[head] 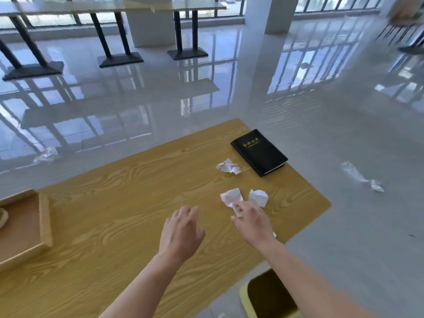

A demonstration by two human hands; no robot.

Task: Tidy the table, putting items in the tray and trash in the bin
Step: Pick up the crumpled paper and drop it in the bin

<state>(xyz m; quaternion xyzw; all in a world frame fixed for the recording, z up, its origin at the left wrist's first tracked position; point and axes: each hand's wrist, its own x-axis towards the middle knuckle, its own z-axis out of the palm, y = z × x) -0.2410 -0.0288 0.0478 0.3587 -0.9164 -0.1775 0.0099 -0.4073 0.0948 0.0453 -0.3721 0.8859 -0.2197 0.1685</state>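
Three crumpled white paper balls lie on the wooden table (119, 221): one (228, 166) near a black notebook (259, 151) at the far right, and two side by side, one (230, 196) and another (258, 196). My right hand (251, 220) hovers open with its fingertips touching the nearer left ball. My left hand (183, 230) hovers open over bare table, holding nothing. A wooden tray (44, 216) sits at the left edge. A yellow bin (268, 294) stands on the floor by the table's near right corner, partly behind my right forearm.
A pale rounded object (2, 218) lies in the tray, cut off by the frame. Scraps of clear plastic lie on the glossy floor at left (47, 153) and right (360, 176). Black table legs (183, 31) stand further back.
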